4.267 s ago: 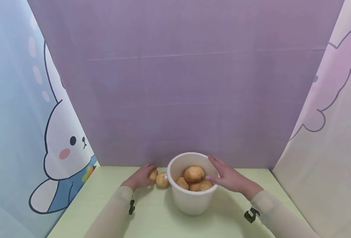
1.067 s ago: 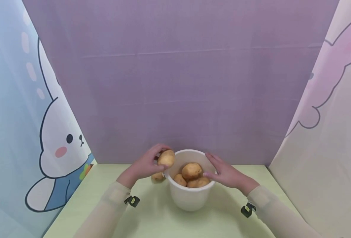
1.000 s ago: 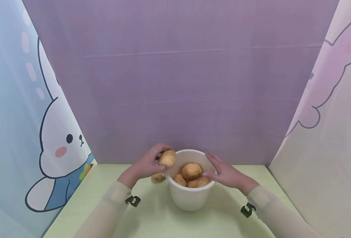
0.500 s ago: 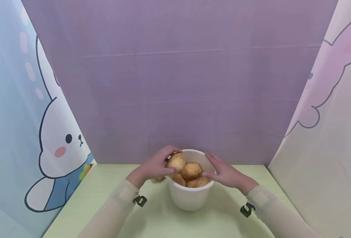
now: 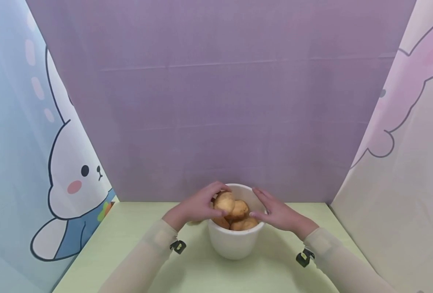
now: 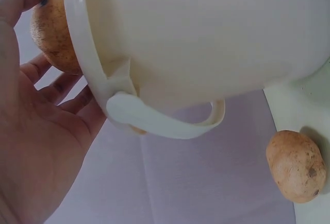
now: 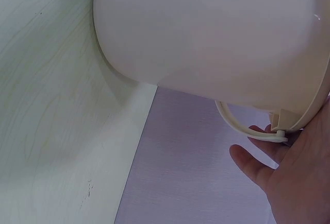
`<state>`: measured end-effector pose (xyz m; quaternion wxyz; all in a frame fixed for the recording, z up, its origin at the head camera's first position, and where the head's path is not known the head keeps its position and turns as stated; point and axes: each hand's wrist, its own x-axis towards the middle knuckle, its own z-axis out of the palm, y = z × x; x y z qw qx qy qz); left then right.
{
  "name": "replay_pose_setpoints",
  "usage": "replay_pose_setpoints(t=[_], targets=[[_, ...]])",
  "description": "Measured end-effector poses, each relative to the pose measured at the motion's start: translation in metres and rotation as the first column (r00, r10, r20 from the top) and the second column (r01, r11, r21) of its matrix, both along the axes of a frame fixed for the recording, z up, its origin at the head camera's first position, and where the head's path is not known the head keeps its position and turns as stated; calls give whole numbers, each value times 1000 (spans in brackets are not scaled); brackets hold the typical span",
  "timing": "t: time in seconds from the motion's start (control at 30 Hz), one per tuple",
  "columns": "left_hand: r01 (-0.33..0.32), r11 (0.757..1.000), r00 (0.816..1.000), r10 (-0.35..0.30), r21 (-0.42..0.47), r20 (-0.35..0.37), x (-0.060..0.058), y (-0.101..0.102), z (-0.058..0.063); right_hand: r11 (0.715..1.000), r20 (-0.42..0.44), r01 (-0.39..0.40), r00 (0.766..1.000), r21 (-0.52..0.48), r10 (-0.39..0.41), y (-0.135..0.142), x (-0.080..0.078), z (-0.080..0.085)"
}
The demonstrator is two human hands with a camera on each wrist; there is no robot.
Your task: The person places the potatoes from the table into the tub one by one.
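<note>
In the head view a white bucket (image 5: 234, 244) stands upright, with several potatoes (image 5: 244, 224) inside. My left hand (image 5: 200, 203) grips another potato (image 5: 225, 202) between thumb and fingers at the bucket's left rim, over the opening. The left wrist view shows this potato (image 6: 55, 33) beyond the rim (image 6: 82, 33), partly hidden by it. My right hand (image 5: 280, 215) rests on the right rim, its thumb over the edge and its fingers extended. Its fingers (image 7: 250, 165) appear loosely spread beside the bucket's handle (image 7: 242, 127) in the right wrist view.
One more potato (image 6: 296, 166) lies on the table left of the bucket, mostly hidden behind my left hand in the head view. The pale green table (image 5: 275, 272) meets a purple cloth wall (image 5: 216, 122) at the back. Printed cloth walls (image 5: 11, 162) close both sides.
My left hand picked up a potato from the table left of the bucket, raised it and moved right until it is over the opening. The right hand stays at the rim.
</note>
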<state>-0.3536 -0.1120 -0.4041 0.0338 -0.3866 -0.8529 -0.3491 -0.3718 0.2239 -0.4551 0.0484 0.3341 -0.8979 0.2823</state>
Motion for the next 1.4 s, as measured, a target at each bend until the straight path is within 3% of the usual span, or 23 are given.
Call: replay_pose_setpoints(t=[0.5, 1.4], targets=[[16, 1000, 994, -14, -19, 108, 0, 13, -6, 1000, 0, 4, 1000, 6, -4, 0, 1, 1], [66, 989, 998, -66, -136, 5, 0, 23, -8, 1000, 6, -1, 1000, 8, 1, -1, 2, 3]])
